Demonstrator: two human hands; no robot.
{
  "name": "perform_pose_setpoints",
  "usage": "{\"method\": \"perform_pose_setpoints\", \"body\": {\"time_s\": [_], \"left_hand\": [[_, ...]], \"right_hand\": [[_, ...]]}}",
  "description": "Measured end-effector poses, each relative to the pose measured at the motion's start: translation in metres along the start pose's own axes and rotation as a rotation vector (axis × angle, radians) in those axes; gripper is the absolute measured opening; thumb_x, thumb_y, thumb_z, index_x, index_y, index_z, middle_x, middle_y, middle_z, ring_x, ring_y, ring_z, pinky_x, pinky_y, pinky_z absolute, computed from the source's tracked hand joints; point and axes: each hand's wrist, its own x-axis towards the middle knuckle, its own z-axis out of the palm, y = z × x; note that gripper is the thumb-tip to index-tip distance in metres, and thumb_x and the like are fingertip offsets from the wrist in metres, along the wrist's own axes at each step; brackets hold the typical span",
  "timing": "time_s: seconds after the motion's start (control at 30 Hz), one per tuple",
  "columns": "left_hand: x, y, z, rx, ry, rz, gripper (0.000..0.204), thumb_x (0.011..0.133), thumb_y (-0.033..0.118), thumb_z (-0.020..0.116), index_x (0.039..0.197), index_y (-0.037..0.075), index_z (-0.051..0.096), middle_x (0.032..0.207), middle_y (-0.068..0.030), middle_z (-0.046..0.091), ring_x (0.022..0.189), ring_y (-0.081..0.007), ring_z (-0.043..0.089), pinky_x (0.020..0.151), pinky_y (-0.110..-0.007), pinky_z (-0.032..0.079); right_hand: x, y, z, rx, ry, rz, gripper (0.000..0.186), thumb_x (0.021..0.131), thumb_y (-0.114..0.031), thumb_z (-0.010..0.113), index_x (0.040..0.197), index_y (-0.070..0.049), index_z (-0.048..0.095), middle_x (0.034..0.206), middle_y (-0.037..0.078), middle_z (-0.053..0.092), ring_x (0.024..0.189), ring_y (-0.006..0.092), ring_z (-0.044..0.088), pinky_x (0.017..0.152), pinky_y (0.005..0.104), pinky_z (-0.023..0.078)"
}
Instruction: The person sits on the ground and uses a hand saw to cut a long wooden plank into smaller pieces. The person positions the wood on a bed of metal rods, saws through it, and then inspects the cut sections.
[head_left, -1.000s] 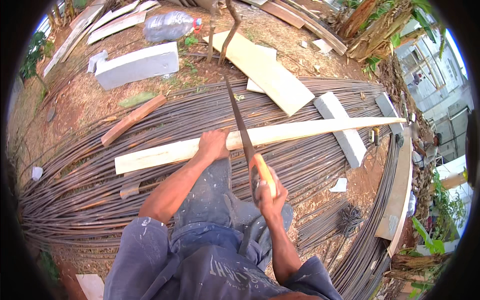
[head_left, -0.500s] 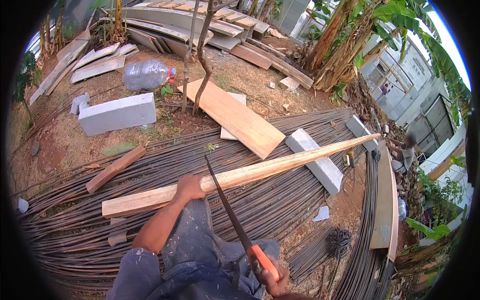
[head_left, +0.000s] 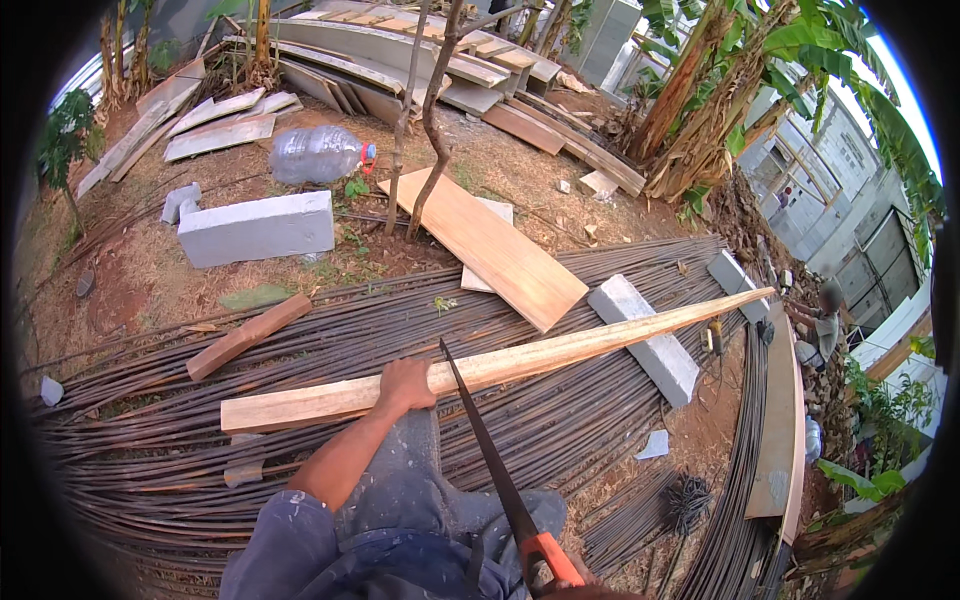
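A long pale wooden beam [head_left: 560, 350] slants across the view from lower left to upper right. My left hand [head_left: 407, 386] is wrapped over its near part, gripping it above my knee. Just right of that hand, the dark blade of a handsaw [head_left: 492, 447] crosses the beam, its tip slightly past the far edge. The saw's orange handle [head_left: 552, 562] is at the lower edge, held in my right hand [head_left: 592, 592], which is mostly cut off by the frame. Whether the blade has cut into the wood cannot be made out.
Long steel rods [head_left: 330, 365] cover the ground beneath the beam. A concrete block [head_left: 650, 345] lies under its far half. Nearby are a wide board [head_left: 490, 250], a reddish wood piece [head_left: 250, 336], a plastic bottle [head_left: 315, 155] and thin tree stems [head_left: 428, 130]. Another person [head_left: 826, 320] crouches far right.
The saw has been pulled back toward me, so less of its tip extends past the beam and its handle sits lower. My left hand keeps its place. The whole view has shifted slightly.
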Motion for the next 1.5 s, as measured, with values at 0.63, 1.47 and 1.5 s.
{"method": "perform_pose_setpoints", "body": {"time_s": [0.63,1.47,1.5], "left_hand": [[-0.018,0.035,0.022,-0.025,0.234,0.032,0.039,0.062,0.015,0.07,0.099,0.004,0.064,0.081,-0.0163,0.069,0.081,-0.0351,0.068,0.071,-0.043,0.053],[-0.02,0.023,0.025,0.037,0.19,0.041,0.057,0.059,0.024,0.078,0.108,0.001,0.061,0.094,-0.0203,0.068,0.087,-0.0368,0.067,0.075,-0.046,0.053],[-0.023,0.024,0.019,0.032,0.114,0.026,0.06,0.06,0.026,0.079,0.112,0.002,0.061,0.099,-0.0197,0.067,0.09,-0.0355,0.067,0.077,-0.046,0.053]], "right_hand": [[0.139,0.081,0.065,-0.032,0.0,-0.032,0.031,0.09,-0.02,0.056,0.11,0.004,0.063,0.078,0.001,0.058,0.07,0.0087,0.052,0.063,0.0287,0.044],[0.139,0.095,0.053,0.01,-0.063,0.097,0.041,0.089,-0.025,0.06,0.116,0.005,0.062,0.089,0.006,0.065,0.079,0.0102,0.055,0.073,0.0277,0.046],[0.138,0.103,0.062,0.021,-0.026,0.018,0.042,0.089,-0.025,0.06,0.118,0.005,0.061,0.096,0.009,0.066,0.087,0.0126,0.057,0.08,0.0292,0.046]]}}
